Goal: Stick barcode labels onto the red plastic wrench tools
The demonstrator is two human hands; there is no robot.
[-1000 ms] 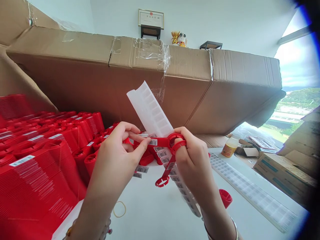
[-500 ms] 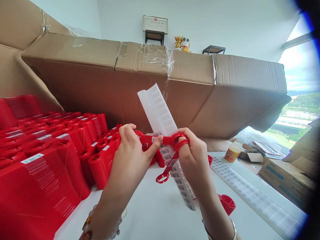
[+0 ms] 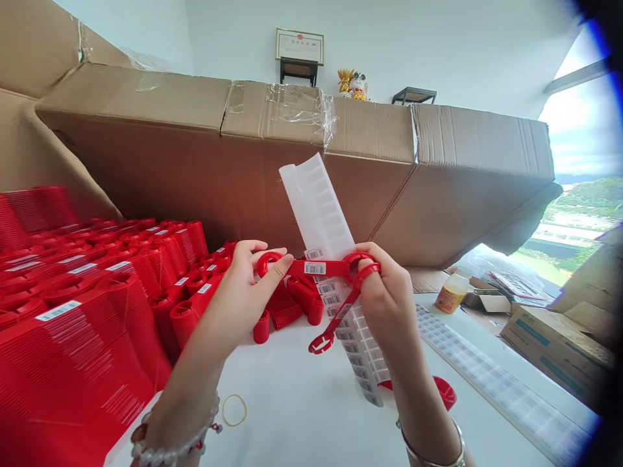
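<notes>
A red plastic strip with a ring at each end [image 3: 333, 268] is stretched level between my hands, a barcode sticker [image 3: 315, 268] on its middle. My left hand [image 3: 246, 292] is closed on its left ring, thumb on top. My right hand [image 3: 389, 292] is closed round its right ring. A second red ring-ended strip [image 3: 335, 322] hangs slanting down from the right fingers and also bears a label. Behind both strips a long white sheet of barcode labels [image 3: 318, 204] leans at a slant by my right hand; whether the fingers grip it is hidden.
Stacks of labelled red pieces [image 3: 82, 363] fill the left, with more red bundles [image 3: 287, 311] behind my hands. A rubber band [image 3: 234, 410] lies on the white table [image 3: 272, 389]. Another label sheet [image 3: 467, 357], a jar [image 3: 451, 293] and cartons [image 3: 555, 350] are at right.
My left thumb has moved left off the sticker to the ring, baring the whole barcode. The strips, my right hand and the label sheet have shifted slightly right.
</notes>
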